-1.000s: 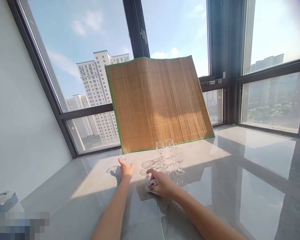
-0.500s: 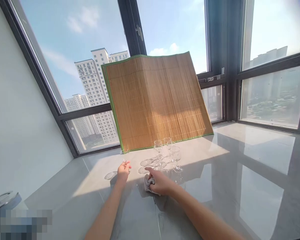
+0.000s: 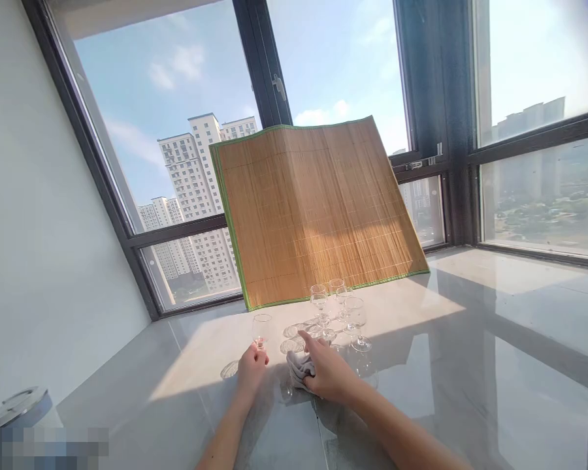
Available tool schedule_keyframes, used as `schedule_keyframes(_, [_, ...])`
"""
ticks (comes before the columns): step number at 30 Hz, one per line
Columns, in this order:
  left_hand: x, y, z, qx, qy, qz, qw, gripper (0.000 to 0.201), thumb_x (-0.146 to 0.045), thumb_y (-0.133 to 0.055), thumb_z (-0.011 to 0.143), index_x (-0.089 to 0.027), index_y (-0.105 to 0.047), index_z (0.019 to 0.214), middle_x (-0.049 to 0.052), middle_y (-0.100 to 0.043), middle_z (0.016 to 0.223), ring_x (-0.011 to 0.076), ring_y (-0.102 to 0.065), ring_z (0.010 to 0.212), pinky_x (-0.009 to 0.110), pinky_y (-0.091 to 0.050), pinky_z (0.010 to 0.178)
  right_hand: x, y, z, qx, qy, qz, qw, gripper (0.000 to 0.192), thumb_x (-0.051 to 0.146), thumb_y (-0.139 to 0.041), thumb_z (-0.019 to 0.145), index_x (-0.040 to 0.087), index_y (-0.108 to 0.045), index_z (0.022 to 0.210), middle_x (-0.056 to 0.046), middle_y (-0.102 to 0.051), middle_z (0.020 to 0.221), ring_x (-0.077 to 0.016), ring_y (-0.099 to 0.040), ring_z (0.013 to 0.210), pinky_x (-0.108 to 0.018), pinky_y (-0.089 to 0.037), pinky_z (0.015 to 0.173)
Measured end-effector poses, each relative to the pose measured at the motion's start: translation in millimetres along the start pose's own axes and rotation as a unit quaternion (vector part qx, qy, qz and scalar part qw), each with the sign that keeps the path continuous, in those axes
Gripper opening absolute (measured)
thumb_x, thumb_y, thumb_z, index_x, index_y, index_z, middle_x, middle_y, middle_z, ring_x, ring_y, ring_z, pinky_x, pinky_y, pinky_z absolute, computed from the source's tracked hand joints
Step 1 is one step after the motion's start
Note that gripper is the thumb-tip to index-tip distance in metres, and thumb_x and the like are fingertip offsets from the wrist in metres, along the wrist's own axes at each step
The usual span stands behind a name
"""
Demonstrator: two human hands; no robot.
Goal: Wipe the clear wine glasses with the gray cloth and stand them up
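My left hand (image 3: pixel 253 371) is closed around the stem of a clear wine glass (image 3: pixel 262 326), whose bowl stands upright above my fingers. Bunched in my right hand (image 3: pixel 329 372) is a pale grey cloth (image 3: pixel 298 371); the index finger points forward past it. The cloth is low, close to the tiled surface, just right of the held glass and apart from it. Beyond my right hand, three more stemmed glasses stand close together: a front one (image 3: pixel 355 316), a left one (image 3: pixel 318 303) and a back one (image 3: pixel 337 290). My fingers hide part of the held glass's lower end.
A bamboo mat (image 3: pixel 313 209) with green edging leans against the windows behind the glasses. The glossy tiled surface (image 3: pixel 402 418) carries bright sunlight and reflections. At the lower left stands a white container with a lid (image 3: pixel 17 405), partly blurred out. A white wall (image 3: pixel 68 215) borders the left side.
The whole view has shifted slightly. My left hand has moved nearer the cloth, and its glass now shows more clearly and more upright. My right hand still grips the cloth.
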State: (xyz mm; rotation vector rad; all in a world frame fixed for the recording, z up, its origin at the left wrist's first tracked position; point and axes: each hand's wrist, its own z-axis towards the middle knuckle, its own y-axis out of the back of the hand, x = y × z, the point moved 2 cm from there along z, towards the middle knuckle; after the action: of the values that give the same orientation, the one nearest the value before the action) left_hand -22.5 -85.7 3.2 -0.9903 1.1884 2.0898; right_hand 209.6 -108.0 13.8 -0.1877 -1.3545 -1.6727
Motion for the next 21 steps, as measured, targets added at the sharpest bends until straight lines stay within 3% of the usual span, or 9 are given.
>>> schedule_keyframes(4, [0.3, 2.7, -0.8, 0.027, -0.022, 0.035, 0.999, 0.031, -0.032, -0.046, 0.081, -0.018, -0.067, 0.101, 0.001, -0.067, 0.069, 0.0188, -0.062, 0.067, 0.028, -0.045, 0.066, 1.7, -0.7, -3.5, -0.005, -0.021, -0.020, 1.000, 0.090, 0.013, -0.059, 0.065, 0.021, -0.027, 0.148, -0.012, -0.061, 0.116, -0.0282, -0.051, 0.109, -0.034, -0.040, 0.086])
schedule_keyframes(9, [-9.1, 10.2, -8.0, 0.022, -0.031, 0.124, 0.992, 0.037, -0.026, -0.045, 0.086, -0.020, -0.065, 0.117, 0.005, -0.072, 0.083, 0.0200, -0.065, 0.079, 0.027, -0.043, 0.071, -0.9, -13.4, -1.4, 0.025, 0.010, 0.006, 1.000, 0.087, 0.003, -0.051, 0.066, 0.024, -0.023, 0.146, -0.008, -0.063, 0.110, -0.0222, -0.058, 0.097, -0.031, -0.042, 0.082])
schedule_keyframes(12, [-19.3, 15.8, -11.9, 0.014, -0.065, 0.227, 0.972, 0.036, -0.027, -0.046, 0.088, -0.022, -0.066, 0.118, 0.008, -0.073, 0.097, 0.0233, -0.065, 0.088, 0.029, -0.040, 0.073, 0.9, -11.2, 0.8, -0.042, 0.027, 0.013, 0.999, 0.087, 0.000, -0.049, 0.066, 0.025, -0.020, 0.144, -0.008, -0.059, 0.115, -0.0207, -0.058, 0.095, -0.030, -0.042, 0.080])
schedule_keyframes(15, [-29.6, 17.3, -14.8, 0.014, -0.103, 0.312, 0.944, 0.035, -0.027, -0.046, 0.089, -0.023, -0.067, 0.117, 0.008, -0.073, 0.094, 0.0236, -0.064, 0.086, 0.031, -0.039, 0.076, 6.9, -4.4, 1.1, -0.097, 0.050, 0.005, 0.994, 0.087, -0.001, -0.048, 0.065, 0.026, -0.018, 0.142, -0.008, -0.055, 0.121, -0.0189, -0.058, 0.090, -0.029, -0.042, 0.074])
schedule_keyframes(21, [-45.2, 1.9, -23.8, 0.091, -0.272, 0.388, 0.876, 0.019, -0.016, -0.054, 0.082, -0.023, -0.072, 0.083, 0.008, -0.068, 0.079, 0.0248, -0.057, 0.089, 0.040, -0.034, 0.089, 14.6, -1.1, 1.3, -0.092, 0.100, -0.018, 0.991, 0.083, -0.003, -0.044, 0.062, 0.025, -0.023, 0.136, -0.006, -0.058, 0.110, -0.0206, -0.057, 0.096, -0.029, -0.042, 0.075])
